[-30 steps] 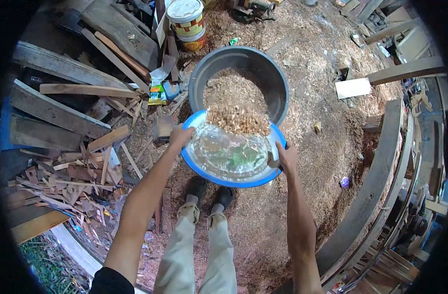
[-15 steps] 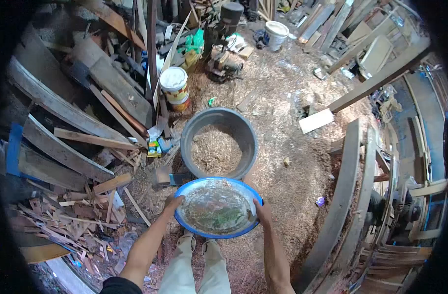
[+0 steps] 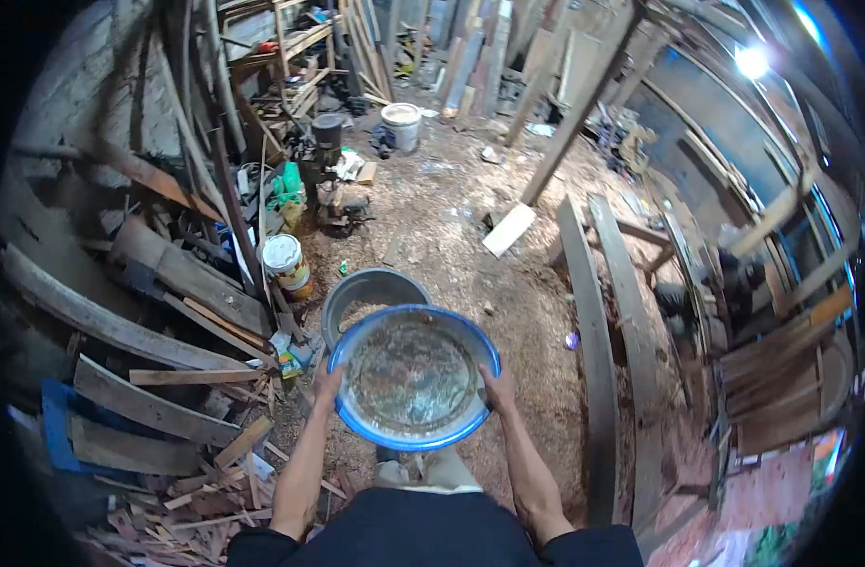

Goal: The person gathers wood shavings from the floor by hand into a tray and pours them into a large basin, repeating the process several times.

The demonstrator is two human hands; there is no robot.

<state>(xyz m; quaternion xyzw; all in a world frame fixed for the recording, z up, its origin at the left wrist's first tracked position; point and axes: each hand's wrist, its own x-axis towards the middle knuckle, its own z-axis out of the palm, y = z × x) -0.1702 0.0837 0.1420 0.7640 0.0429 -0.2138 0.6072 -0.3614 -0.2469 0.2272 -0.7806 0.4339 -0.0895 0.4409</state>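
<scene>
Both hands hold a wide basin with a blue rim (image 3: 415,378) in front of the body. My left hand (image 3: 328,386) grips its left edge, and my right hand (image 3: 498,388) grips the right edge. The basin's inside is grey and stained, and nothing heaped shows in it. Just beyond, a dark grey tub (image 3: 376,280) stands on the floor, partly hidden behind the basin, with some wood shavings visible inside.
A paint bucket (image 3: 287,265) stands left of the tub, near leaning boards. Long planks (image 3: 595,378) run along the right side. Farther off are a white bucket (image 3: 401,128) and a small machine (image 3: 343,206). Wood scraps (image 3: 206,501) lie at lower left.
The view has tilted up and turned right. The basin has come nearer and covers more of the tub. Both hands still hold its edges.
</scene>
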